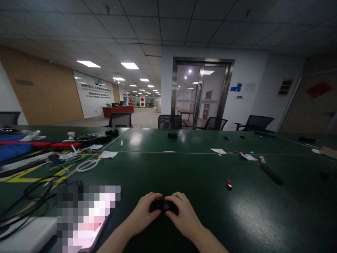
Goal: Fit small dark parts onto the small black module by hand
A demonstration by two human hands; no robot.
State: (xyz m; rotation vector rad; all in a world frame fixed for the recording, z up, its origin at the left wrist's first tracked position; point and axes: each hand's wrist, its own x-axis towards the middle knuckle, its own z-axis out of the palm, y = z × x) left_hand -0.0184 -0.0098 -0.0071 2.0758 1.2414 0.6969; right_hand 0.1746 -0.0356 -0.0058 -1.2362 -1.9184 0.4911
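Both my hands grip a small black object (165,205) near the front of the green table (158,168). My left hand (146,211) pinches its left end between thumb and fingers. My right hand (183,212) holds its right end the same way. Its middle shows between the thumbs, with a small greyish patch; the ends are hidden by my fingers, and its exact kind is too dark to make out. To the right, apart from my hands, lies a small red and silver part (229,185). A blurred, bright-screened device (94,218) lies left of my left forearm.
Tangled cables (39,193), a coiled white tube (87,165) and blue bins (14,151) crowd the left side. A small black box (172,135) stands farther back. At right lie a dark-handled tool (271,174) and paper scraps (218,151). Chairs (170,122) line the far edge.
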